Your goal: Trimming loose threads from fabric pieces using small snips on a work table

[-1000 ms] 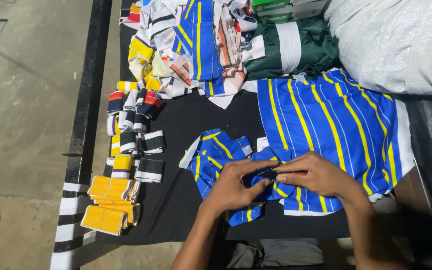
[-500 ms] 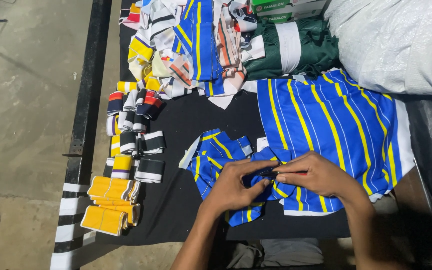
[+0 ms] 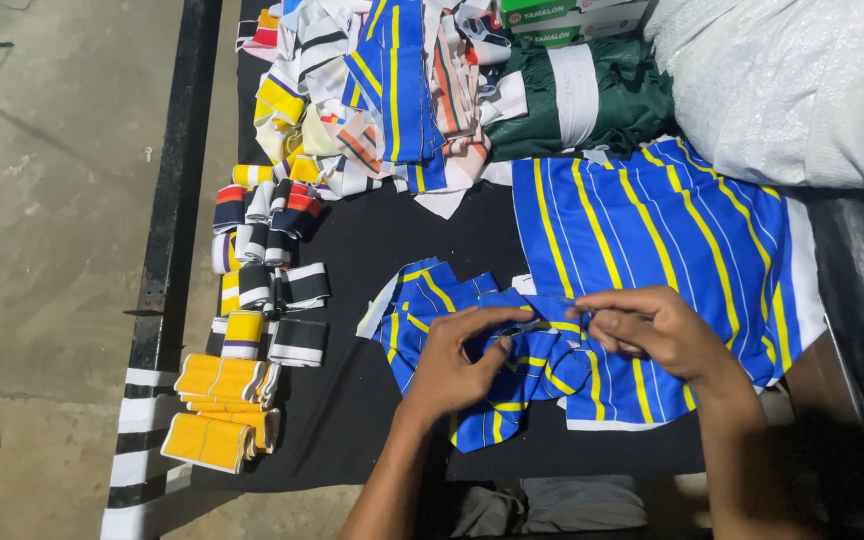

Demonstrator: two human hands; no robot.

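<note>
Both hands — left hand (image 3: 457,365), right hand (image 3: 647,330) — are still pinching the blue-and-yellow striped piece (image 3: 512,375) near the table's (image 3: 372,420) front edge. Nothing is shifting since a second ago — the grip is merely holding.

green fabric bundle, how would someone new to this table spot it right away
Look to the far edge of the black table, just left of the big white sack. The green fabric bundle lies there, the only dark green cloth, wrapped by a white band.

Left hand (image 3: 457,362) and right hand (image 3: 652,330) close together, fingers curled and pinching, forearms angled inward.
</note>
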